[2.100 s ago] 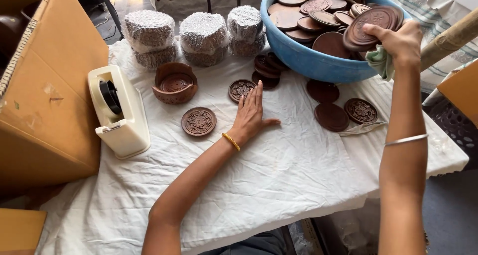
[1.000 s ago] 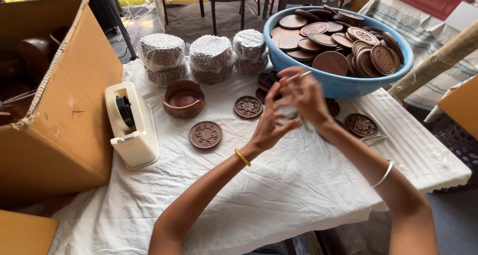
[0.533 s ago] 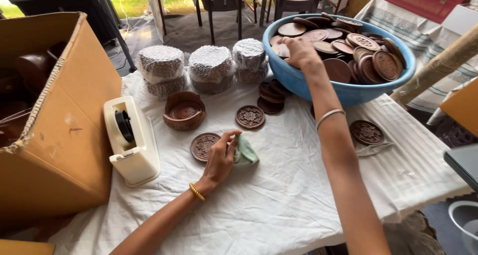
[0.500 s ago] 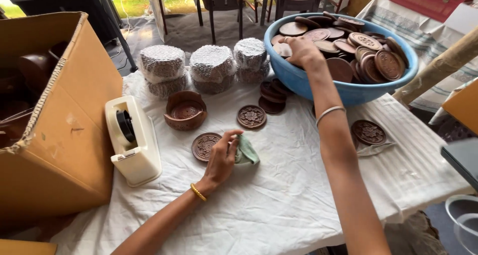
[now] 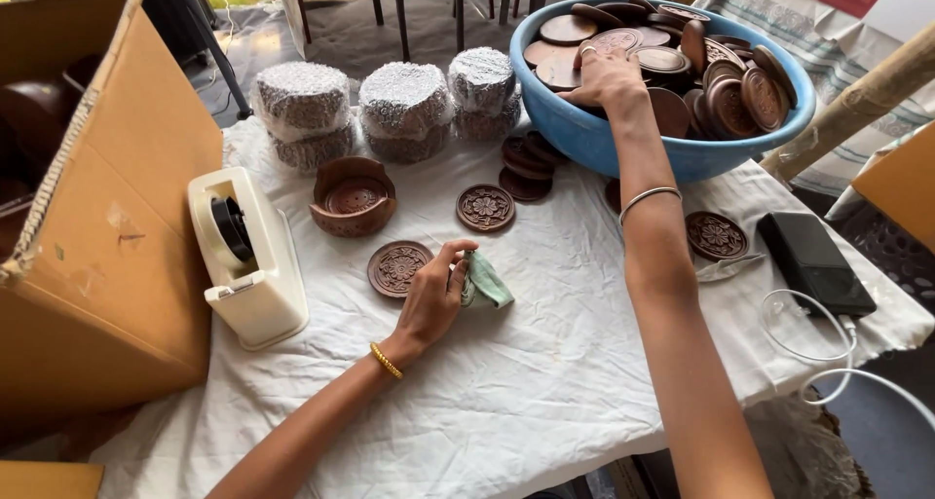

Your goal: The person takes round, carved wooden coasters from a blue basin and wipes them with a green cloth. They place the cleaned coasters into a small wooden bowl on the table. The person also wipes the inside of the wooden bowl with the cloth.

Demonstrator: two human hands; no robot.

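My left hand rests on the white tablecloth and grips a small crumpled green cloth, just right of a carved brown wooden disc. My right hand reaches into the big blue bowl and lies on the brown wooden discs piled inside; its fingers touch one disc, but a firm grasp cannot be made out. A second carved disc lies beyond the left hand.
A white tape dispenser and an open cardboard box stand at left. Three foil-wrapped stacks and a carved wooden holder sit at the back. A black device with white cable lies at right, near another disc.
The green cloth passed to my left hand, which came down to the table beside the carved disc. My right hand went up into the blue bowl and stays there.
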